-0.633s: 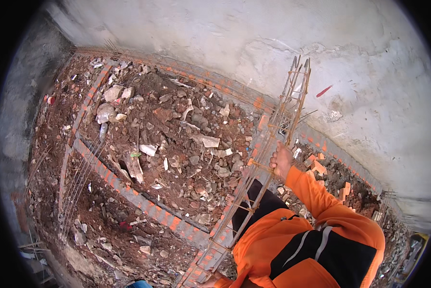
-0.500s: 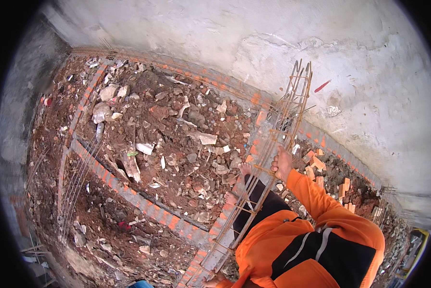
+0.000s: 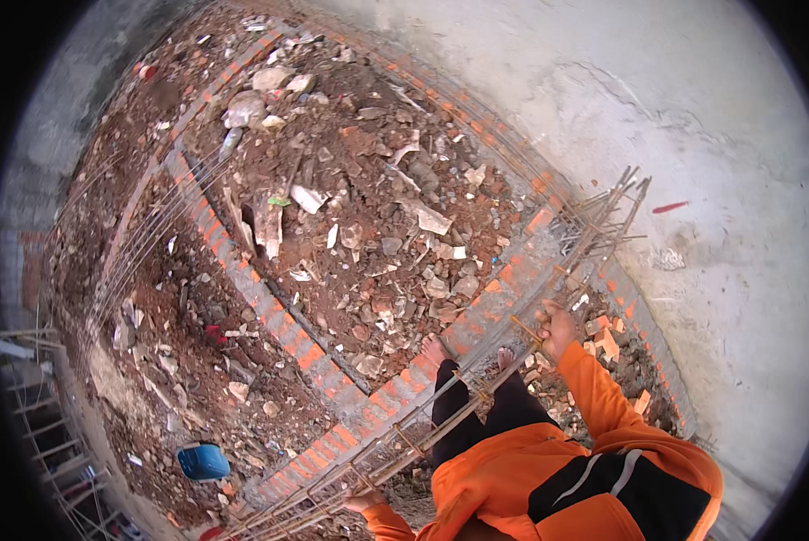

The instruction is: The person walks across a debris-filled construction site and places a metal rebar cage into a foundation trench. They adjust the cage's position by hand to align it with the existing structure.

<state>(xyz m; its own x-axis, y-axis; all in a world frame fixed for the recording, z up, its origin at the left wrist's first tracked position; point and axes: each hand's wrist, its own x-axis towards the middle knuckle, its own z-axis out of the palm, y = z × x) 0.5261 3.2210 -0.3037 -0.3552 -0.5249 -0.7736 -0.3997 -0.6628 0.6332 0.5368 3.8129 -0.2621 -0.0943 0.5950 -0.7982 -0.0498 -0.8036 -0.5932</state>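
A long cage of rusty reinforcing bars (image 3: 484, 395), tied with square stirrups, slants from the lower left up to the plaster wall. My right hand (image 3: 557, 326) is closed on the cage toward its far end, by a stirrup. Lower left, my left hand (image 3: 365, 499) has its fingers curled on the cage's near part; some of them are hidden. Beneath and beside the cage runs a low brick-and-mortar footing wall (image 3: 332, 446). One bare foot (image 3: 436, 350) rests on this wall, and the other (image 3: 505, 358) shows beyond the bars.
Rubble and soil (image 3: 368, 225) fill the bays between the low walls. A blue basin (image 3: 203, 462) lies at lower left. More thin bars (image 3: 165, 216) stretch across the left side. Broken bricks (image 3: 607, 341) lie right of my right hand. A plaster wall (image 3: 738, 117) closes the right side.
The view has turned, and the cage lies lower and more slanted. My feet have shifted, now on either side of a cage bar. My left hand and the blue basin show more fully.
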